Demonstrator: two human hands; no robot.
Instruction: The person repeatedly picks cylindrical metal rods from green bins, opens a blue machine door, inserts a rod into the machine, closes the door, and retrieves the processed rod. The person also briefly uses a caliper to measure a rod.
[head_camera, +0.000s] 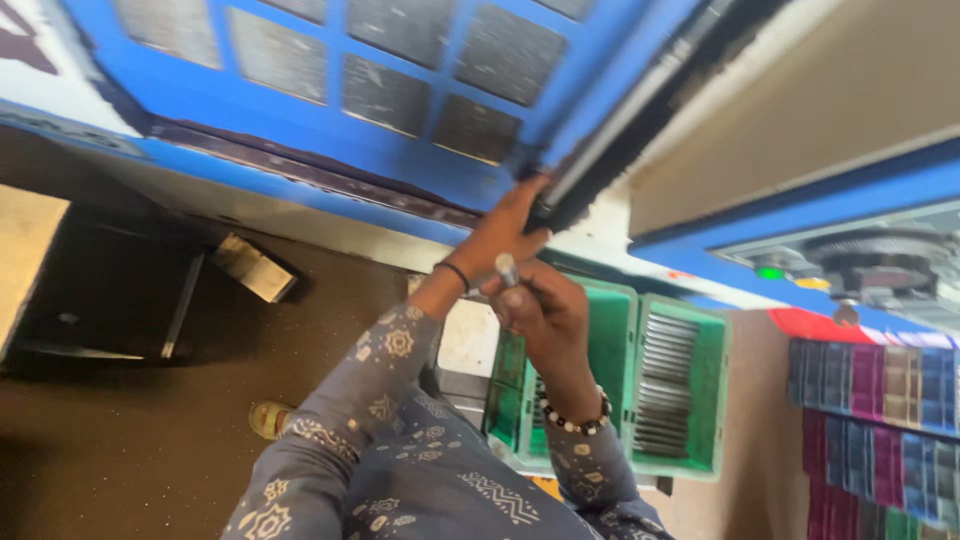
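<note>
Left hand (505, 235) reaches far, fingertips pressed on dark roller (610, 140) at blue machine frame (420, 160); grip closure hidden, cannot tell. Right hand (540, 305) fisted around small metal tool (507, 268), just beside left wrist. Green tool case (690, 400) open below. Judgement: steady roller end, keep tool tip aligned, avoid slipping.

Lighting even, image soft.
Daylight from the right; dark floor (120, 440) in shadow; motion blur throughout, edges skewed.
</note>
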